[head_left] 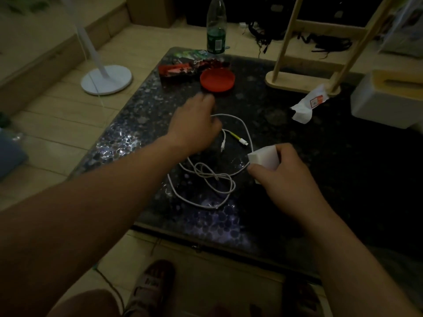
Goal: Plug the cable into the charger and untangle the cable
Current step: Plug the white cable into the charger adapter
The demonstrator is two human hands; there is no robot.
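Note:
A white cable [207, 177] lies in tangled loops on the dark glossy table [286, 186]. Two of its ends lie free near the middle: a yellow-sleeved plug [240, 141] and a thin white plug [222, 147]. My right hand [288, 177] holds the white charger block [264, 157] just right of the loops, low over the table. My left hand [194, 126] reaches over the far side of the cable, fingers curled down at the top loop; whether it grips the cable is hidden by the hand and motion blur.
A red lid [217, 79], red snack wrappers [180, 70] and a green-labelled bottle [216, 28] stand at the table's far side. A wooden stand [304, 65], crumpled paper [307, 105] and a white tissue box [389, 97] are on the right. A white fan base [106, 80] sits on the floor to the left.

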